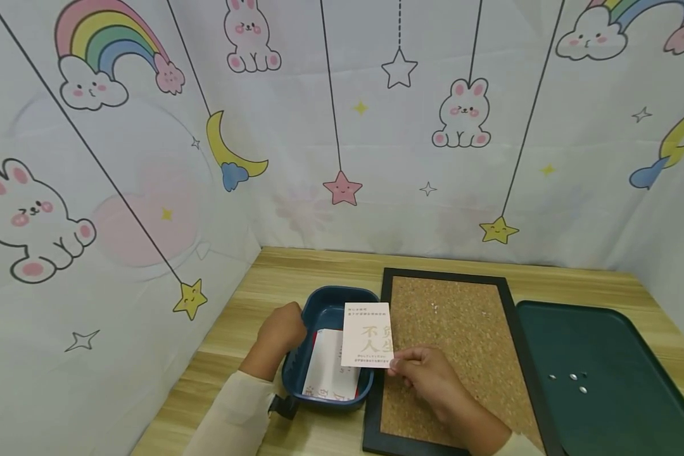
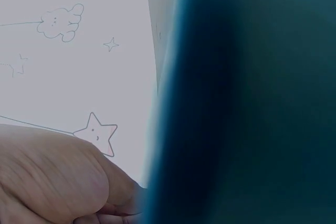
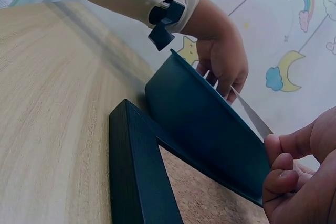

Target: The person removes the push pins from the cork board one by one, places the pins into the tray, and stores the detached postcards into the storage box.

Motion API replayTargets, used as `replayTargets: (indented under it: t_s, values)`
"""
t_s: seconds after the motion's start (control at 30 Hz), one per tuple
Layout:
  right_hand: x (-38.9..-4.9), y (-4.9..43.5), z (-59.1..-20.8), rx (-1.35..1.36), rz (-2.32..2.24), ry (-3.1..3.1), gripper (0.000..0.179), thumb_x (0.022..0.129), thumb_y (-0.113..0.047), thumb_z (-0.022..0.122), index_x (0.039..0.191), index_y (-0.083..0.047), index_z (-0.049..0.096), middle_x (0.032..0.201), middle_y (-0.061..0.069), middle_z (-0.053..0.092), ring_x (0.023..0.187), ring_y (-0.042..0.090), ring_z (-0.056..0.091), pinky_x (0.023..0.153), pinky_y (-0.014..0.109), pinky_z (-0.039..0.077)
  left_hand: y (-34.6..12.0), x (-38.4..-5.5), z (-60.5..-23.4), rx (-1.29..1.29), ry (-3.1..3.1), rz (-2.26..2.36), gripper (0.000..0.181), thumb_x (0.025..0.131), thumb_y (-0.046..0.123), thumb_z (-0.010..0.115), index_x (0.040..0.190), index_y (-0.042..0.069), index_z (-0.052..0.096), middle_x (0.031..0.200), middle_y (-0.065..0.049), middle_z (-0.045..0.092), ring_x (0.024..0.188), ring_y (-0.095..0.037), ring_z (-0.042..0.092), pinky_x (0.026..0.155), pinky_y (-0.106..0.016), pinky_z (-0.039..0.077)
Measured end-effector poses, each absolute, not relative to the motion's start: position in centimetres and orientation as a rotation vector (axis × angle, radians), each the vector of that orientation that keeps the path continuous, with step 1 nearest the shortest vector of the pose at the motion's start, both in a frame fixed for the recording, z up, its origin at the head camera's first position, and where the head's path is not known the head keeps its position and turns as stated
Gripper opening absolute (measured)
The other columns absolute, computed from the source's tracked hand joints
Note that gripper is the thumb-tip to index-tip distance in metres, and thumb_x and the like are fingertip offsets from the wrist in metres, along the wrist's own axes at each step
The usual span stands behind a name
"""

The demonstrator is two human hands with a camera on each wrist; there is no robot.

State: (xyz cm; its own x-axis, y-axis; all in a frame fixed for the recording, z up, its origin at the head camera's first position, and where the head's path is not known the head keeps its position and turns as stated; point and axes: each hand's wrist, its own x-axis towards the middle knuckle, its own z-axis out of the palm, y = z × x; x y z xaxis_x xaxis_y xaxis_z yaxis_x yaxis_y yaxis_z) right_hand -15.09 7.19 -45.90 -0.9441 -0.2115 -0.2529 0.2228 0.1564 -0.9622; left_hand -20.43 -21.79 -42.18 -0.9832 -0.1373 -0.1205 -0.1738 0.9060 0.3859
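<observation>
My right hand (image 1: 433,377) pinches a pale card (image 1: 365,320) with printed Chinese characters by its lower right corner. The card is held above a dark blue bin (image 1: 332,291), and in the right wrist view the card (image 3: 254,114) shows edge-on. More white printed cards (image 1: 323,364) lie inside the bin. My left hand (image 1: 282,326) grips the bin's left rim with curled fingers; its fingertips are partly hidden. In the left wrist view the blurred bin wall (image 2: 252,103) fills the right side, beside the left hand (image 2: 58,177).
A black-framed cork board (image 1: 456,335) lies right of the bin, with small pale bits on it. Farther right, a dark green tray (image 1: 604,335) bears several small shiny pieces (image 1: 573,377). Behind the wooden table (image 1: 308,256) hangs a printed white curtain (image 1: 296,145).
</observation>
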Motion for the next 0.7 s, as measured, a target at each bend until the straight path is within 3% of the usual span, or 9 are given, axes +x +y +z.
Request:
replayTargets:
  t_s: [0.7]
  values:
    - [-14.6, 5.7, -46.3, -0.056, -1.886, 2.041, 0.023, 0.095, -0.011, 0.070, 0.110, 0.006, 0.068, 0.082, 0.005, 0.071, 0.067, 0.013, 0.051, 0.049, 0.022, 0.035, -21.6, -20.2, -41.9, -0.249, 2.985, 0.609, 0.014, 0.093, 0.002, 0.059, 0.105, -0.001, 0.065, 0.092, -0.012, 0.068, 0.073, -0.024, 0.060, 0.061, -0.041, 0.051]
